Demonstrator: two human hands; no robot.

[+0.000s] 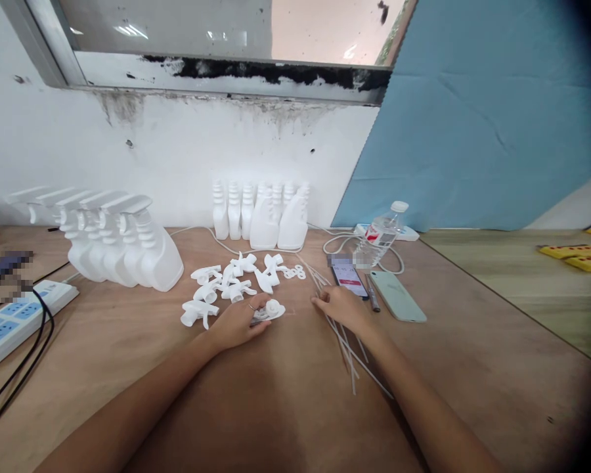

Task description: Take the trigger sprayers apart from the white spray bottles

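Observation:
My left hand (237,323) is closed round a white trigger spray head (274,309), whose round end sticks out past the fingertips to the right. Thumb and fingers of my right hand (343,309) are pinched together at a bundle of thin white plastic tubes (347,355); the tubes run beneath this hand and fan out toward me. Just beyond my left hand lie several loose trigger spray heads (199,311) in a loose heap. Small white rings (299,271) rest to the right of that heap.
White bottles with spray heads (162,263) stand in a row at left. Bottles without heads (264,226) stand by the wall. On the right are a lit phone (349,276), a pen (373,295), a pale green phone (398,297) and a water bottle (381,236). A power strip (44,302) lies left.

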